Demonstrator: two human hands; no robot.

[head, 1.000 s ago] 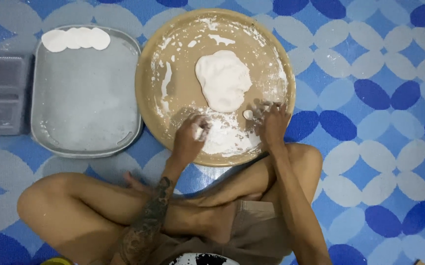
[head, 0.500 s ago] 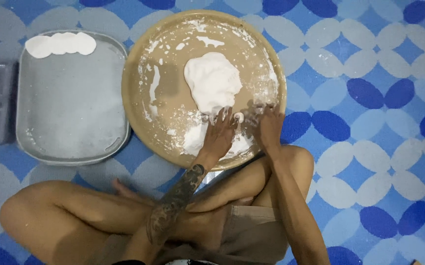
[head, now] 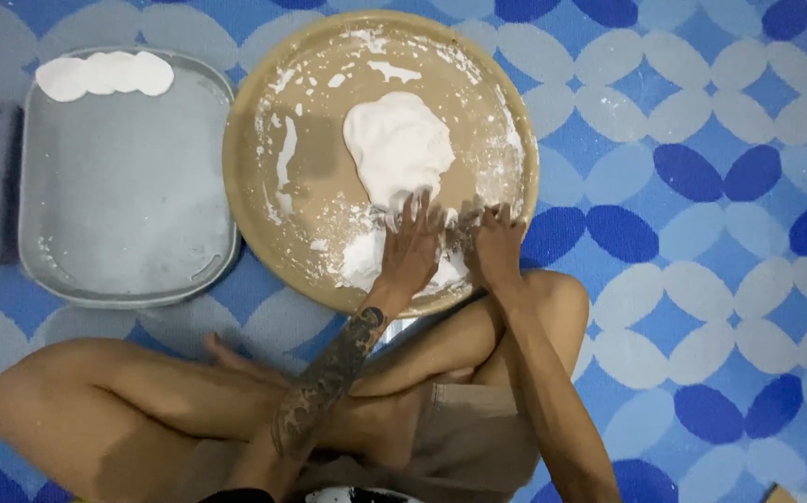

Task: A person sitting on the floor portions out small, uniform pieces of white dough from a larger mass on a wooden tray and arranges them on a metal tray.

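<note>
Down on the patterned blue floor [head: 701, 279], a person sits cross-legged with a round tan tray [head: 264, 233] before the knees, in the upper middle of the frame. Both hands lie flat near its lower edge, side by side, pressing into loose white flour [head: 366, 261]. The left hand [head: 413, 250] has its fingers spread wide, their tips touching the bottom edge of a white lump of dough [head: 396, 144] at the tray's centre. The right hand [head: 495, 244] rests just right of it, fingers slightly curled, gripping nothing. At the left of the frame sits a grey metal tray [head: 124, 214], with flat white dough rounds [head: 105, 74] overlapping along its upper left corner.
</note>
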